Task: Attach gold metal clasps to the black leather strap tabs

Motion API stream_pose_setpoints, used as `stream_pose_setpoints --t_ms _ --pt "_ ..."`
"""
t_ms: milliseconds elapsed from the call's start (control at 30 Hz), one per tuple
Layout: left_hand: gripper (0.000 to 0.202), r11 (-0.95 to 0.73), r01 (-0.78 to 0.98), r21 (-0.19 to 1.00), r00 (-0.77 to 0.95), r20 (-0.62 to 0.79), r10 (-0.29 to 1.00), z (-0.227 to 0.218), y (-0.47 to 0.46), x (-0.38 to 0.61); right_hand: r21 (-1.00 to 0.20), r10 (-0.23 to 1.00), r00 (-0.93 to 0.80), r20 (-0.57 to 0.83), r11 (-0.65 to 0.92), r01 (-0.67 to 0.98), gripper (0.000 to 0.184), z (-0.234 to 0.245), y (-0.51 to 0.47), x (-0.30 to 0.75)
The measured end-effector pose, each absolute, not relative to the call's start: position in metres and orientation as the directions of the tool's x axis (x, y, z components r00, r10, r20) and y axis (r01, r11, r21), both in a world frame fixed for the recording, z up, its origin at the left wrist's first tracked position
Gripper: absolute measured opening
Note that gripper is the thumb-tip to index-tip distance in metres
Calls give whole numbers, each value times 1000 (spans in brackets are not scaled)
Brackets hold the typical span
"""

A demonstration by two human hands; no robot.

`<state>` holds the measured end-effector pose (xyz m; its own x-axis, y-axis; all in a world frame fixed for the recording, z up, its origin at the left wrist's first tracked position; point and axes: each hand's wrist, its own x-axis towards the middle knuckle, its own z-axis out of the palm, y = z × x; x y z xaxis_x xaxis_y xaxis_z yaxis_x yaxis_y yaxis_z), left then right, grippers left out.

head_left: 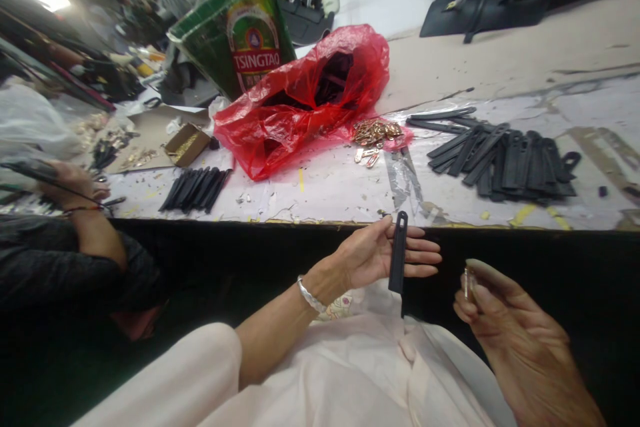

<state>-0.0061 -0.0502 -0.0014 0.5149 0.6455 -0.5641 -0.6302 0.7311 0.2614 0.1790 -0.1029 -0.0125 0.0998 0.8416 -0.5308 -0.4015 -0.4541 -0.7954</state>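
Note:
Across the palm and fingers of my left hand (367,255) lies a black strap (397,260) with a slot near its upper end. The fingers stretch out flat behind it and the thumb is beside its edge, so the hand holds it loosely. To the right, my right hand (505,320) is closed in a pinch on a small gold metal fitting (467,282), seen edge-on. The two hands are apart, over my lap in front of the table edge. A heap of similar gold fittings (377,133) lies on the table, left of a pile of black straps (515,157).
A red plastic bag (300,107) with dark contents lies in front of a green Tsingtao box (235,33). More black straps (195,190) and a small carton (187,145) are at the left, near a co-worker's hand (75,185). Black handbags (485,10) stand at the back.

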Motion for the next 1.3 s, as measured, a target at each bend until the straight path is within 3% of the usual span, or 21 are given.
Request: stream_pose_setpoints --t_ms 500,733,1100,1300 --pt "57 756 -636 155 646 -429 632 -1 -61 -5 -807 864 80 -497 -427 -409 44 -15 -108 186" --pt "47 782 -610 127 692 -394 604 -1 -69 -4 -819 884 82 -461 -388 -423 38 -16 -107 190" --pt "39 733 -680 32 613 -525 591 6 -67 2 -764 841 132 -524 -396 -510 39 -17 -101 189" --pt "36 727 -684 56 583 -557 591 6 -68 2 -754 830 135 -541 -407 -515 40 -15 -98 186"
